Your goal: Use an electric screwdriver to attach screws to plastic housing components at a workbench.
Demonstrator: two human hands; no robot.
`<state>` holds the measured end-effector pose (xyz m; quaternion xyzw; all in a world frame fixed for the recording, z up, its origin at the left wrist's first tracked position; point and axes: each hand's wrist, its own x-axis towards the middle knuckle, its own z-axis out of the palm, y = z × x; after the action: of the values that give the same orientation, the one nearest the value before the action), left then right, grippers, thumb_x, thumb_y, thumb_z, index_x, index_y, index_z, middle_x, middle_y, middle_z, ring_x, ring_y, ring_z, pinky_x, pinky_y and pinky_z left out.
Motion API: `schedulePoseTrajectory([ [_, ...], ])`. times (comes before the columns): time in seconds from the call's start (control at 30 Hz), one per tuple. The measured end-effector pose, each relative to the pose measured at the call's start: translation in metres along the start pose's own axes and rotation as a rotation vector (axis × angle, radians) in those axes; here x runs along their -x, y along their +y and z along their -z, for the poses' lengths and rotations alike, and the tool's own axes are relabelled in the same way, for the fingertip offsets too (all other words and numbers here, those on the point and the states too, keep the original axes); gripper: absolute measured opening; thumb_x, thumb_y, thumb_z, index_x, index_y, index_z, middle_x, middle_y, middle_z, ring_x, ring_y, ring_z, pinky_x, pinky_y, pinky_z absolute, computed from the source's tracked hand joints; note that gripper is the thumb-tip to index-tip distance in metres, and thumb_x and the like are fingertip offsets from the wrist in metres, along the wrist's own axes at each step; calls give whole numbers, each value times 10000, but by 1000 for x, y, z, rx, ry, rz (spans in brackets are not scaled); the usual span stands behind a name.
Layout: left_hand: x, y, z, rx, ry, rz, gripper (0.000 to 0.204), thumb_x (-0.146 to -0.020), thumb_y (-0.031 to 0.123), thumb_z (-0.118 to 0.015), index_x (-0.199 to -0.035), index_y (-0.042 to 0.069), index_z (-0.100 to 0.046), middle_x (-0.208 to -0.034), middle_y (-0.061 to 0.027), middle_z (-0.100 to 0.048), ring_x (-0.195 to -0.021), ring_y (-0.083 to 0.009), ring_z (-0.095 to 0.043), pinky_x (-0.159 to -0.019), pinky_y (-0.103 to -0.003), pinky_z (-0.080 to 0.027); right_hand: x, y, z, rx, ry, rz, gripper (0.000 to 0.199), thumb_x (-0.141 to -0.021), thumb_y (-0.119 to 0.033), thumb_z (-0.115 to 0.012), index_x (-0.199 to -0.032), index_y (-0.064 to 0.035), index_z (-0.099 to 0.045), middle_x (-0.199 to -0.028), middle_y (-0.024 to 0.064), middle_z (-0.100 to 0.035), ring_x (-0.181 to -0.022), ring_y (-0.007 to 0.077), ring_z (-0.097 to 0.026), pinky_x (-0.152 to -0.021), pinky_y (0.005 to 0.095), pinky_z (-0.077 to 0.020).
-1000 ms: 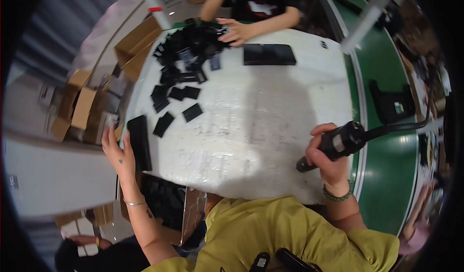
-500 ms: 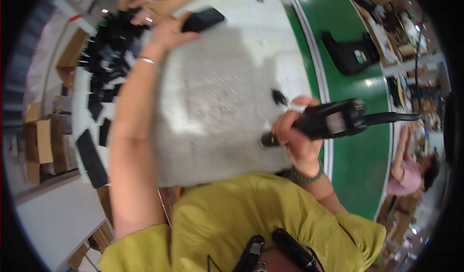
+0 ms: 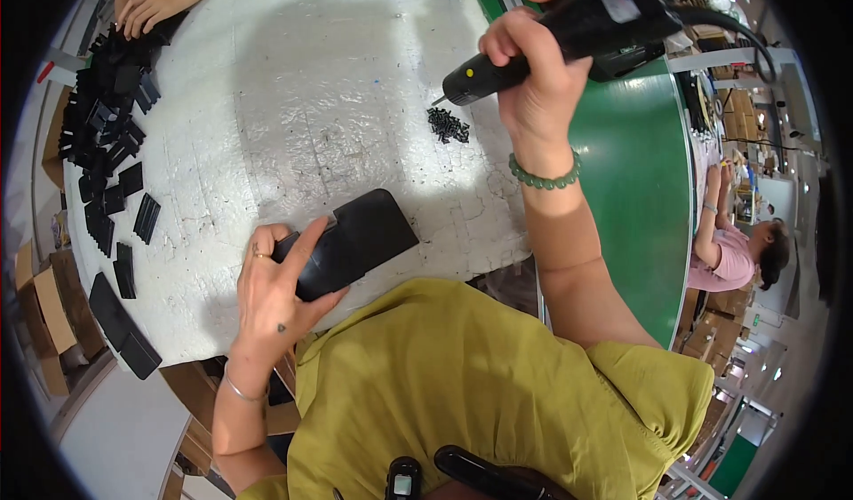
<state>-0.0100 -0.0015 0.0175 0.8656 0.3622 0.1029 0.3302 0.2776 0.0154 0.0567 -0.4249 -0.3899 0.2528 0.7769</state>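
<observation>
My left hand (image 3: 280, 282) grips a flat black plastic part (image 3: 369, 234) near the front edge of the white-covered table, thumb on one side and fingers on the other. Raised at the right, my right hand (image 3: 538, 69) is wrapped round a black corded electric screwdriver (image 3: 577, 29). Its bit points down and left, with the tip just above a small pile of black screws (image 3: 448, 125). Whether the tip touches a screw I cannot tell.
Black plastic parts (image 3: 115, 100) are heaped along the table's left side, with another person's hand (image 3: 155, 7) at the far end. A longer black part (image 3: 124, 327) lies at the near left edge. A green conveyor belt (image 3: 631, 171) runs along the right; a person in pink (image 3: 733, 251) is beyond.
My left hand has come back from the far left with the black part, now close to my body. My right hand has carried the screwdriver forward to the screw pile.
</observation>
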Motion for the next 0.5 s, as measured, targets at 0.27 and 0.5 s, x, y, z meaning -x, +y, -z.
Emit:
schedulePoseTrajectory([
  [0.27,-27,6,23,104,112,-54,718,-503,205,-840,-1157,70,-577,-1200,-151,-480,-1116,-333,-451,-922,-404,-402,-1,12,2,62,-11,-46,243,-759,6,-531,-989,4,-452,-598,45,-444,-518,147,-441,-549,308,-401],
  [0.5,-117,1,-11,289,132,-265,299,-735,164,-704,-1011,61,-654,-1001,-109,-621,-989,-286,-523,-862,-378,-423,1,-15,-5,-32,6,4,260,-773,-16,-523,-1022,-71,-470,-614,23,-403,-524,136,-405,-588,317,-383],
])
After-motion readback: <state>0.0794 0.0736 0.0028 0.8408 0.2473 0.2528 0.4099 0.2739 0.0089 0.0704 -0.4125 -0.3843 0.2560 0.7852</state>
